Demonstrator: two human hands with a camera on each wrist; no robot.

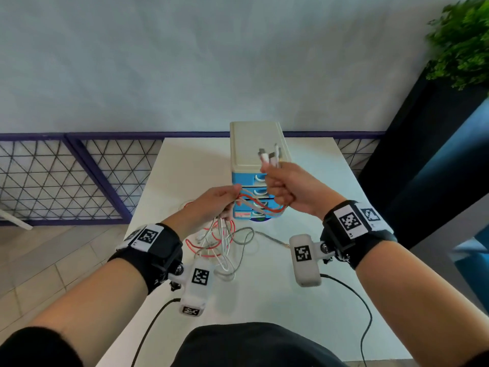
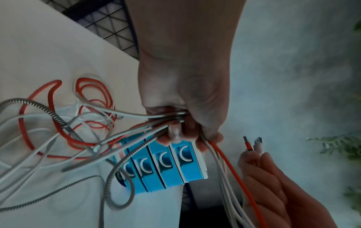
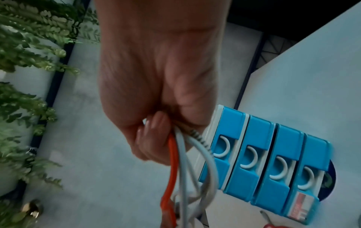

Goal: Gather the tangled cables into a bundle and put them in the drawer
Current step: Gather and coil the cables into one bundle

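Two hands: both are working above the white table [image 1: 304,300], each one closing around the same cables [image 1: 225,242].
Right hand [image 1: 289,190]: it is fisting its curled fingers [image 3: 150,138] around several cable ends, raised in front of the drawer unit [image 1: 255,165]; white and grey plugs are sticking up out of the fist, and an orange plug shows beside a white one in the left wrist view.
Left hand [image 1: 211,205]: it is sitting lower and to the left, its fingers [image 2: 173,132] pinching the strands together where they are passing through.
Cables: white, orange and braided grey strands are running taut between the two hands, crossing the front of the drawers; below the left hand they are hanging in tangled loops, the lowest of them trailing on the table.
Drawer unit: it is standing upright near the table's far edge, with a cream top and four blue drawers stacked, all of them sitting closed, each with a white curved handle.
Beyond the table: a purple lattice fence [image 1: 79,178] is running along the grey wall, and a green plant [image 1: 463,41] is standing at the right.
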